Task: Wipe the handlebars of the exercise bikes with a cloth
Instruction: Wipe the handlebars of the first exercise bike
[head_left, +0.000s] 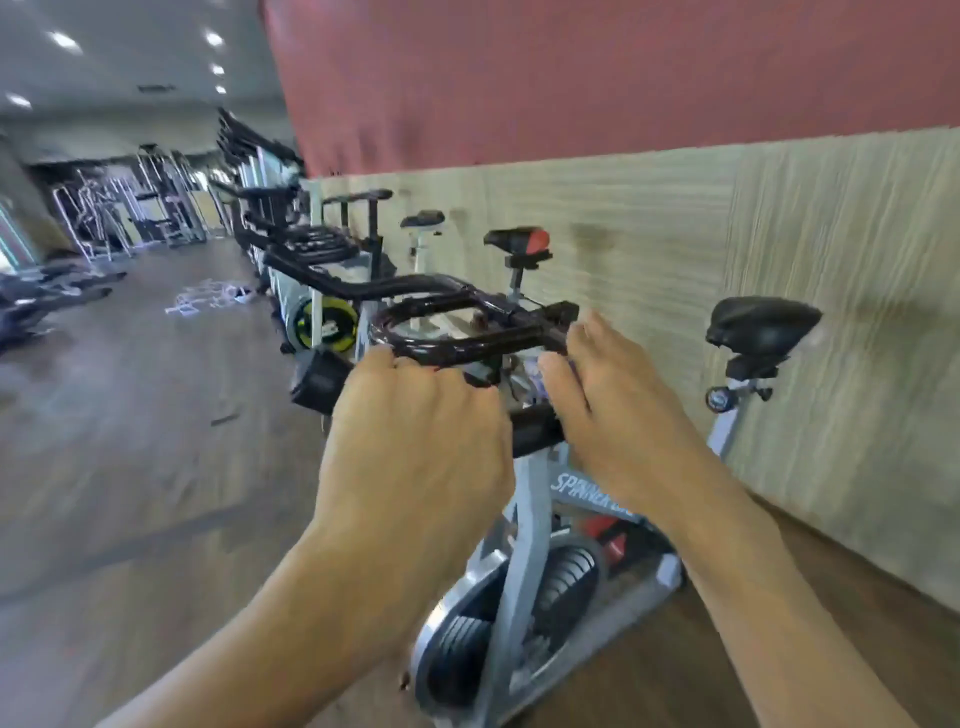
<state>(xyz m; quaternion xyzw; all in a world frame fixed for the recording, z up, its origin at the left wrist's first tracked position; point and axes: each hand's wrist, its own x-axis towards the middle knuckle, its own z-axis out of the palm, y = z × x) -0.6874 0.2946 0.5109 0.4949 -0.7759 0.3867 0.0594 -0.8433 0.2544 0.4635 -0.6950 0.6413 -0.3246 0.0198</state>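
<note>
**Q:** Where are your hands right now?

**Me:** Both are on the handlebars (467, 332) of the nearest exercise bike (524, 545), the grey-framed one by the wood-panelled wall (779, 218). My left hand (415, 431) is curled over the near bar, gripping it just beside the small black console (319, 384). My right hand (608, 410) lies with fingers fairly straight, fingertips touching the right end of the curved loop.

**Q:** And the cloth?

**Me:** I can't see one. There is a pale patch between my hands, near the bar's middle, but the blur makes it impossible to say whether that is cloth or part of the bike. If either palm covers one, it's hidden.

**Q:** What could go wrong from here?

**Me:** If I have no cloth under a hand, I'd only be rubbing the bars with bare skin, so the wiping wouldn't count. The bars also bend into loops and side horns; quick passes could skip the far curve or the undersides. And leaning my weight on my left grip could knock the console.

**Q:** Anything else hard to make out?

**Me:** The further bikes (311, 249) in the row along the wall smear together, so I can't count them or judge their handlebars. The saddle (758, 322) at the right is clear enough, the frame lettering only partly.
</note>
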